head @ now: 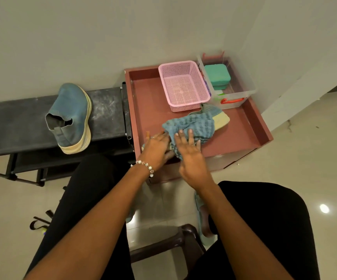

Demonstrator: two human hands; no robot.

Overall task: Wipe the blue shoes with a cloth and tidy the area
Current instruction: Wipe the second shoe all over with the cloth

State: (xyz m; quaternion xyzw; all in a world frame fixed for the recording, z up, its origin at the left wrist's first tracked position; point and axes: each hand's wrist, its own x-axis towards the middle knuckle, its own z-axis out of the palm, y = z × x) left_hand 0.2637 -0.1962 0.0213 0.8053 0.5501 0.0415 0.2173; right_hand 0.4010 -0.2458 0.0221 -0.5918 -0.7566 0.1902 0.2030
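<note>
A blue shoe [214, 116], near the front edge of the red tray [262, 126], is largely covered by a blue cloth [191, 124]. The cloth is pressed by the right hand [191, 158], fingers straight; the shoe's heel end is gripped by the left hand [156, 150]. The other blue shoe [72, 116] is left on the black rack [12, 126].

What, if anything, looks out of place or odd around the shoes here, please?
The rack top shows pale, dusty smears beside the shoe resting there. The other shoe lies in the tray, mostly under the cloth. Nothing looks spilled or broken.
</note>
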